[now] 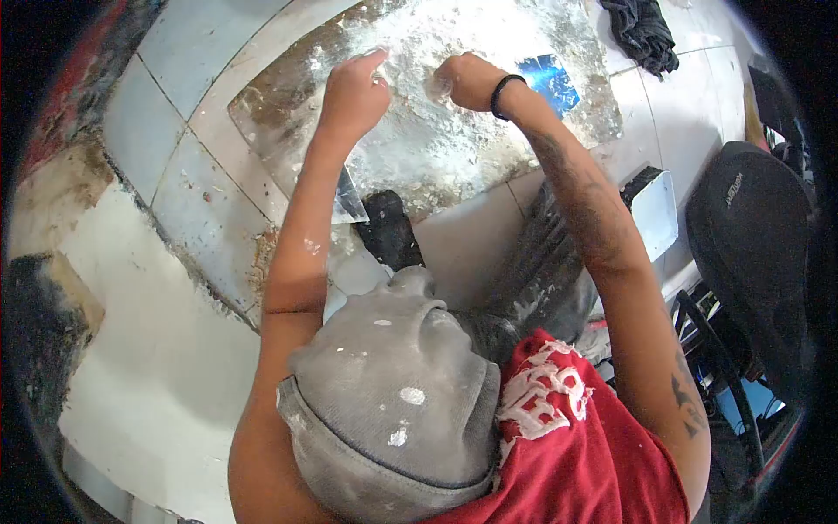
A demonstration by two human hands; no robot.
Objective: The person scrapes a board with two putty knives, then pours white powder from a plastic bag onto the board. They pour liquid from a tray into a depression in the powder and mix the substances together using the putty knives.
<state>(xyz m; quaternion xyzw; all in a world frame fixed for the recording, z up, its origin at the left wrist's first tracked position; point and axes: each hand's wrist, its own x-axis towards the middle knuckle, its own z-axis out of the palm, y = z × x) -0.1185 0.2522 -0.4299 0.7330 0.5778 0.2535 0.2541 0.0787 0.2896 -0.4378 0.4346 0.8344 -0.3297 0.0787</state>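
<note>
- One bare left hand (353, 94) is held over loose white powder (476, 153), fingers half curled; any grip cannot be told.
- The bare right hand (471, 83), ringed by a thin black band (496, 94), is curled tighter; its hold is hidden.
- The powder is spread across a flat brown board (266, 100), where a shiny blue sheet (552, 77) is laid.

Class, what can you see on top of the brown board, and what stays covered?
White material coats much of the brown board; a blue piece lies near its right edge. Whatever that white material covers cannot be seen.
</note>
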